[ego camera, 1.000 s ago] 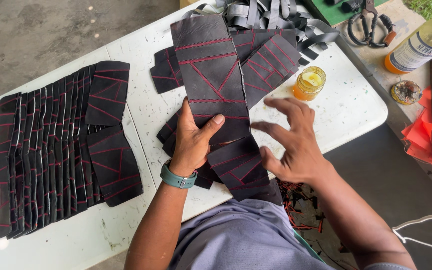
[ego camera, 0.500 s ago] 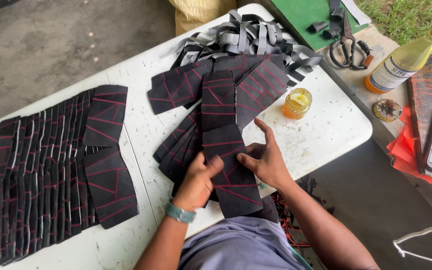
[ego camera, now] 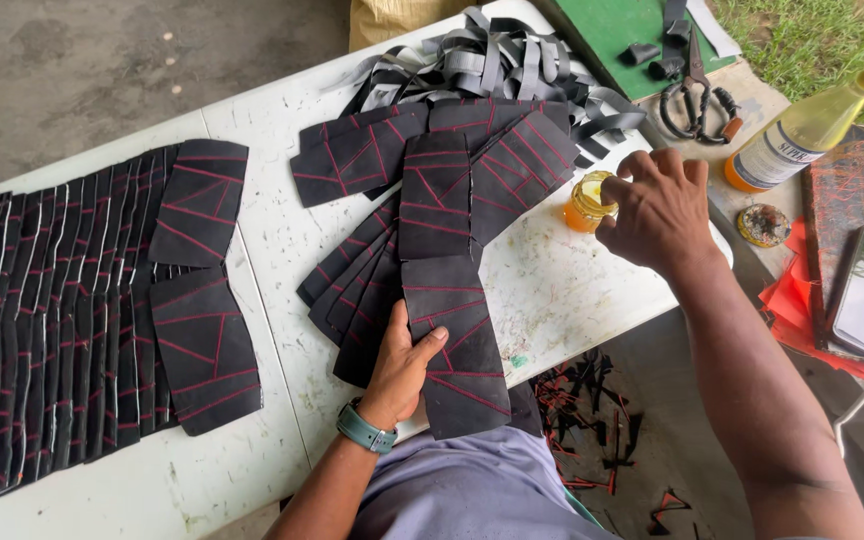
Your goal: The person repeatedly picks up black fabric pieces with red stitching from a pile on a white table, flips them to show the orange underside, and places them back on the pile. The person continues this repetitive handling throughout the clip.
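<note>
- The black, roughly rectangular rubber-like panel crossed with thin red lines [ego camera: 462,350] lies at the near edge of the white counter [ego camera: 562,290], its lower end overhanging toward the person's lap.
- The left hand [ego camera: 402,370], a teal watch on its wrist, rests on that panel's left edge: thumb laid across the top face, fingers curled around the edge of the fanned panels just beside it, a loose grip rather than a tight one.
- Under and behind it, more black red-lined panels [ego camera: 432,190] fan out toward the middle of the counter.
- The right hand [ego camera: 657,205] reaches to the small amber glass jar [ego camera: 589,203] near the counter's right edge; its fingertips are bent around the jar's rim, touching it, the grip half closed.
- A tangle of grey straps [ego camera: 492,60] lies at the far end.
- To the left, a long overlapping row of black panels [ego camera: 62,330] covers the counter.
- On the right, on a separate surface, stand a yellow liquid bottle [ego camera: 812,125] and black-handled scissors [ego camera: 694,100].
</note>
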